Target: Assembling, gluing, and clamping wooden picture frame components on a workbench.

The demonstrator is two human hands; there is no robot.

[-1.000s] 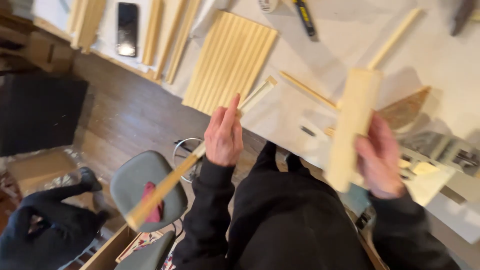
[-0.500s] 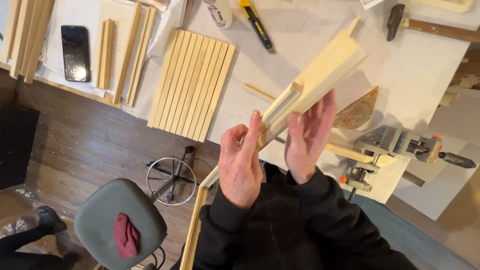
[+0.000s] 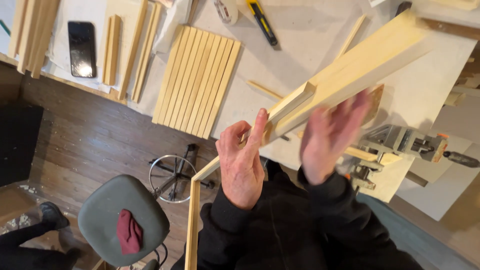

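Note:
My left hand (image 3: 242, 160) grips a pale wooden frame piece (image 3: 350, 65), thumb and index finger pinching it near a stepped joint. The wide board runs up to the right over the workbench (image 3: 300, 55). A thinner strip (image 3: 192, 225) of the same frame bends down past my left arm toward the floor. My right hand (image 3: 327, 137) is blurred, fingers spread, flat against the underside of the board. Both sleeves are black.
A row of wooden slats (image 3: 197, 82) lies on the bench, with more strips (image 3: 125, 50) and a black phone (image 3: 82, 49) to the left. A yellow utility knife (image 3: 262, 21) lies above. A metal vise (image 3: 400, 145) sits right. A grey stool (image 3: 122, 220) with a red cloth stands below.
The view has closed in on my hands. The frame has swung so the wide board points up right, and my right hand has shifted along its underside.

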